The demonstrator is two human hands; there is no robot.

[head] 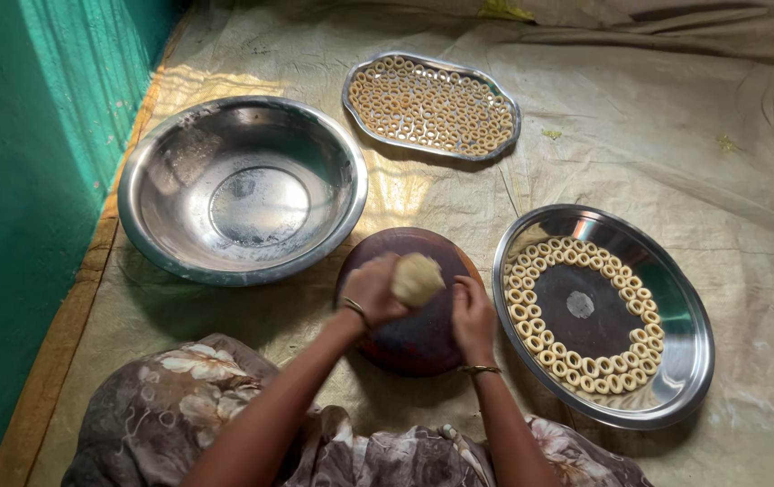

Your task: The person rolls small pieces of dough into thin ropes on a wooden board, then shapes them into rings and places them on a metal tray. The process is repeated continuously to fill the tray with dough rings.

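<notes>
My left hand (371,290) grips a pale lump of dough (417,278) above a round dark wooden board (414,347). My right hand (474,314) rests on the board just right of the lump, its fingers bent near the dough; whether it pinches a piece off I cannot tell. Both wrists wear thin bangles. To the right lies a round steel plate (676,307) with small dough rings (531,335) laid along its rim in a curved row.
A large empty steel bowl (243,185) sits at the left. Farther back an oblong steel tray (432,106) is filled with dough rings. Everything rests on a beige sheet (676,153). A green wall (17,180) runs along the left. My floral-clothed knee (179,406) is below.
</notes>
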